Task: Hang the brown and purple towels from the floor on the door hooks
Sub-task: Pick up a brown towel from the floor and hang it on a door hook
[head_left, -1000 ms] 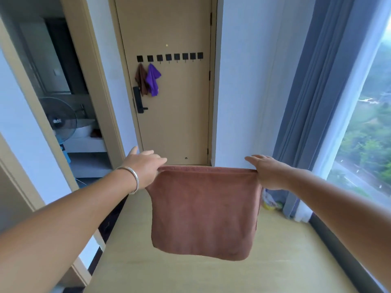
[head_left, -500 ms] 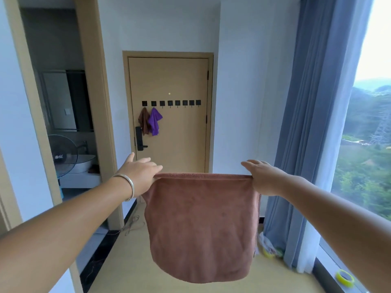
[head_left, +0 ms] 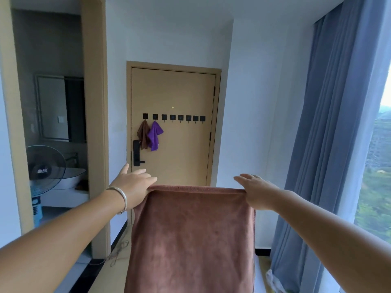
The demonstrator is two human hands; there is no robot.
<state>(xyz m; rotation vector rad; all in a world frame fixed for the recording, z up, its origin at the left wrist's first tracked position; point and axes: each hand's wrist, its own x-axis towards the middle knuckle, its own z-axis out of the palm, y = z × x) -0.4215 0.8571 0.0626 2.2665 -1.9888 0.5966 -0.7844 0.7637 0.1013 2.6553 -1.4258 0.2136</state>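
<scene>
One tan wooden door (head_left: 182, 144) stands shut at the far end, flanked right by one set of long blue-grey curtains (head_left: 330, 144) at the window and left by one doorway into a bathroom. One large reddish-brown terry towel (head_left: 190, 240) hangs flat in the foreground, stretched between two hands at its top edge, well short of the door. Left hand (head_left: 133, 187): pinches the towel's top left corner, fingers extended forward over the edge, thumb raised; one silver bangle (head_left: 121, 198) on its wrist. Right hand (head_left: 257, 191): holds the top right corner, fingers stretched forward over the hem; thumb side hidden under the cloth. One black standing fan (head_left: 45, 166) sits inside the bathroom doorway. One black door handle and lock plate (head_left: 137, 153) on the door's left edge. Row of black square hooks (head_left: 173, 117) across the door: 8 counted. One small dark-brown towel (head_left: 143, 135) hangs from the first hook at left; one small purple towel (head_left: 154, 135) hangs from the second, touching the brown one
</scene>
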